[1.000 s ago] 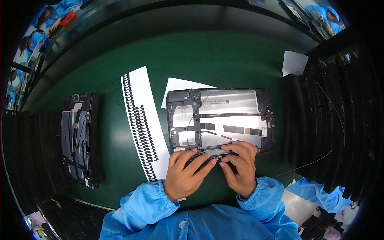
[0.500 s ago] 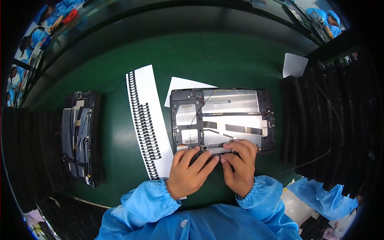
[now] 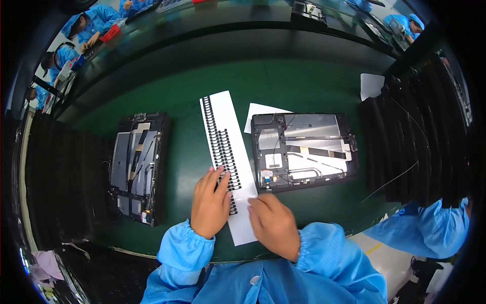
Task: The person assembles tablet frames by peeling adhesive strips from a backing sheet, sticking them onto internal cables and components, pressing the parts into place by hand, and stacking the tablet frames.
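Note:
A long white sheet of small black adhesive pieces (image 3: 240, 152) lies at a slant on the green bench. My left hand (image 3: 210, 205) rests on its lower left side, fingers stretched over the black pieces. At the sheet's right edge is my right hand (image 3: 276, 225), its fingers curled and pressed together; whatever they may grip is hidden. To the right of the sheet lies an opened tablet-like device (image 3: 311, 129), its silver panels, black frame and thin cables showing. Neither hand touches it.
A similar opened device (image 3: 121, 167) sits on the left, beside a row of black slabs (image 3: 66, 177). More black slabs (image 3: 415, 131) stand at the right with a white paper (image 3: 372, 86). Another white paper (image 3: 258, 114) is partly under the right device. A co-worker's blue sleeve (image 3: 425, 228) shows at lower right.
Both hands have left the device's near edge and moved left to the adhesive sheet. The left hand now lies on it. The view has shifted, so the bench things appear farther right.

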`<act>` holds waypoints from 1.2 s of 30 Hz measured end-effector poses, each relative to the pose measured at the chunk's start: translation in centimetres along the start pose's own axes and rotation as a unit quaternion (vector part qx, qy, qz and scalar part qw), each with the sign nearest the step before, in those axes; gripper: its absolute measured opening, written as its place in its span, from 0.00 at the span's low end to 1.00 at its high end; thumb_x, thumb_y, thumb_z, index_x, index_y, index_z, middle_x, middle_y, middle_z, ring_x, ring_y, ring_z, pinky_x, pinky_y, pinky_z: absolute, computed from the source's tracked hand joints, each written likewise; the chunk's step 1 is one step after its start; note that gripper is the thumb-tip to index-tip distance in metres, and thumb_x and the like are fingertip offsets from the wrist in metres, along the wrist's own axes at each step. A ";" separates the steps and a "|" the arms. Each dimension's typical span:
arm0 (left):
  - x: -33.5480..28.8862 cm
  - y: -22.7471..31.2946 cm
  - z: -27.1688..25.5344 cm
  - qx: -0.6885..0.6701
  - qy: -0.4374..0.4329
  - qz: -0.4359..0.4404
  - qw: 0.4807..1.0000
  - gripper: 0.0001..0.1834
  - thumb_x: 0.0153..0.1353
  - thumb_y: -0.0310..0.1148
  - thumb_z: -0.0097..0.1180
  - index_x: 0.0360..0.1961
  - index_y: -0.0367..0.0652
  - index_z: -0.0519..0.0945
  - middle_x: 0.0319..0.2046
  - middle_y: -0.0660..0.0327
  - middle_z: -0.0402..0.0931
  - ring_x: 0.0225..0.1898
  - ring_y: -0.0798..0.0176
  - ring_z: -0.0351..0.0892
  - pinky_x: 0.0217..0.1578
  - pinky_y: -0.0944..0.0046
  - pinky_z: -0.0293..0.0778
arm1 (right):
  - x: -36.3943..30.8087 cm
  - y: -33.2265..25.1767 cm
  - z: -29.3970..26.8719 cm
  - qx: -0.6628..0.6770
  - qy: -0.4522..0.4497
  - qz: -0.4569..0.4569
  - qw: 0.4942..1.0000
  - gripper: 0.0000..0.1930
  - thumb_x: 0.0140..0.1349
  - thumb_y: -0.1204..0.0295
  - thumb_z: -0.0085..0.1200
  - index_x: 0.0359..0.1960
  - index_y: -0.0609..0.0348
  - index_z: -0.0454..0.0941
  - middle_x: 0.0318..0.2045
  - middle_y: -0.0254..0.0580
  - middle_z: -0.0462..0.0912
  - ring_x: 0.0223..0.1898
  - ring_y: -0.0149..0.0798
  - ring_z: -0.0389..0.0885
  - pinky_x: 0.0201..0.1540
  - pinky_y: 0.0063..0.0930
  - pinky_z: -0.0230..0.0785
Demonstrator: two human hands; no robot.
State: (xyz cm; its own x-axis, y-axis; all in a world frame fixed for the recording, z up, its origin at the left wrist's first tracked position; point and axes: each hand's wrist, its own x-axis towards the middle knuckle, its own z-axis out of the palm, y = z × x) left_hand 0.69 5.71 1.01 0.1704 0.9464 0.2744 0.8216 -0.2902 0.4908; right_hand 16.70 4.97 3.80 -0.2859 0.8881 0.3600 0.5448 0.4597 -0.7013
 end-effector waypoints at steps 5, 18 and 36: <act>-1.3 0.2 1.1 0.034 -0.009 0.009 0.999 0.23 0.46 0.28 0.55 0.47 0.37 0.70 0.47 0.48 0.65 0.50 0.43 0.63 0.51 0.46 0.58 | 0.2 0.9 3.9 -0.178 -0.047 0.005 0.983 0.05 0.42 0.76 0.51 0.21 0.65 0.71 0.23 0.45 0.68 0.24 0.41 0.72 0.25 0.28 0.67; -1.8 -0.5 1.3 0.038 0.005 0.015 0.999 0.23 0.46 0.25 0.54 0.47 0.36 0.70 0.48 0.48 0.64 0.52 0.43 0.61 0.52 0.48 0.56 | 0.5 0.5 6.3 -0.217 0.000 0.022 0.976 0.09 0.34 0.76 0.51 0.20 0.67 0.74 0.20 0.44 0.70 0.26 0.39 0.71 0.24 0.26 0.66; 4.2 11.0 2.6 -0.089 -0.043 0.116 0.988 0.21 0.41 0.22 0.56 0.42 0.40 0.75 0.47 0.55 0.70 0.51 0.48 0.65 0.50 0.51 0.59 | -4.3 10.0 -13.2 0.103 0.151 0.217 0.959 0.03 0.48 0.83 0.50 0.25 0.64 0.71 0.38 0.46 0.73 0.41 0.40 0.70 0.46 0.28 0.60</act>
State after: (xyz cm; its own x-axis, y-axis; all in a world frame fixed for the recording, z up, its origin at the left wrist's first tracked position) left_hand 11.89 6.81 5.40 0.3945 0.8583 0.3283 0.6474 -0.5131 0.5635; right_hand 33.80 5.82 3.35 0.1907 0.9707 0.1464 0.3844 0.0634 -0.9210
